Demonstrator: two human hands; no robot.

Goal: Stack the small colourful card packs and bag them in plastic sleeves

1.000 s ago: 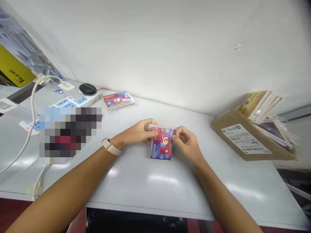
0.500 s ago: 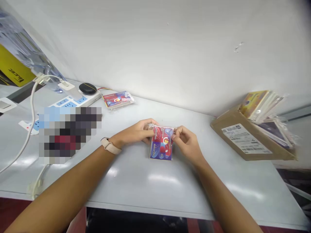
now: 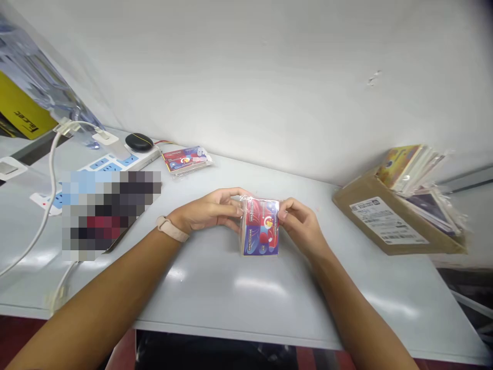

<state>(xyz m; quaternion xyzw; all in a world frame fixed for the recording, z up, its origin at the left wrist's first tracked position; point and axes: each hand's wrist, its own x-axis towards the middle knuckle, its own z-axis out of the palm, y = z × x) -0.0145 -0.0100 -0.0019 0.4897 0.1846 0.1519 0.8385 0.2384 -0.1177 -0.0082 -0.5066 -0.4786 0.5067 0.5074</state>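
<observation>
Head view: red-and-blue plastic-wrapped card pack (image 3: pixel 261 227) — upright on white table (image 3: pixel 231 288), long axis vertical.
Grip: left hand (image 3: pixel 208 213), right hand (image 3: pixel 302 226) pinch top corners.

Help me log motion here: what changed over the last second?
The red-and-blue card pack shifted slightly right and stood more upright. Left hand and right hand kept hold of its top corners. Second pack and cardboard box stayed put.

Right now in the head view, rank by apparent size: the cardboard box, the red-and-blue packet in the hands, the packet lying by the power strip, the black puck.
1. cardboard box
2. held packet
3. packet by the power strip, possibly the same size but farther away
4. black puck
</observation>
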